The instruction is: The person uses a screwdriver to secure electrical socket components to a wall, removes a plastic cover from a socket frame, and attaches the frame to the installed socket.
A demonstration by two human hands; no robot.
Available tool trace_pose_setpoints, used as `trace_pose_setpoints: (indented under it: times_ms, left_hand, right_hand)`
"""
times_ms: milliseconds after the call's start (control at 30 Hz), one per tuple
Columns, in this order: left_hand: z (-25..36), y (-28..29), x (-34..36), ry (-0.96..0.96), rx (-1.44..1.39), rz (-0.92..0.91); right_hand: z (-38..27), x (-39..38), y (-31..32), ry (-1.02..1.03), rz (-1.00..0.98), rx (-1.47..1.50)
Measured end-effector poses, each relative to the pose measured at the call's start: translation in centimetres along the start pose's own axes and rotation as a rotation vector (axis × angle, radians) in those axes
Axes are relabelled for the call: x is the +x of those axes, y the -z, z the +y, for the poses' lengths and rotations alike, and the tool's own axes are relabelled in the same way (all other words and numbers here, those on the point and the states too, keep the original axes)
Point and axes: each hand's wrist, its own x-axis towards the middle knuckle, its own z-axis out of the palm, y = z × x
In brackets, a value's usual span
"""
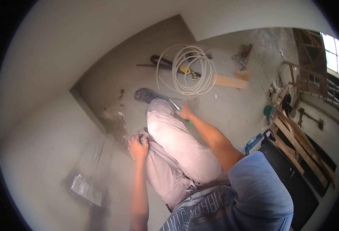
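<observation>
A slim green-handled metal tool (pixel 180 111) is pinched in the right hand (pixel 185 112), just above the raised knee. The left hand (pixel 138 146) is curled on grey trousers (pixel 177 146) — possibly gripping cloth. The coiled white hose (pixel 186 69) lies untouched at 12 o'clock — work seemingly barely begun.

From my feed, the tool (pixel 181 111) in the right hand (pixel 184 112) is mostly covered by the fingers; only a pale tip and a green end show. The left hand (pixel 138 145) is curled, its palm hidden. The tools (pixel 165 64) under the hose coil (pixel 188 69) are too small to identify.
</observation>
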Motion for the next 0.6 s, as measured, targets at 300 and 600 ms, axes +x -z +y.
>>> trace_pose_setpoints:
  times_ms: [300,600]
  left_hand:
    - [-1.2,-5.0,-18.6,-0.266,0.025,-0.236]
    - [1.7,-1.7,-28.1,-0.287,-0.180,-0.293]
  right_hand:
    - [23.9,-32.0,2.1,-0.434,-0.109,0.139]
    - [31.7,-46.0,3.7,-0.465,-0.002,0.426]
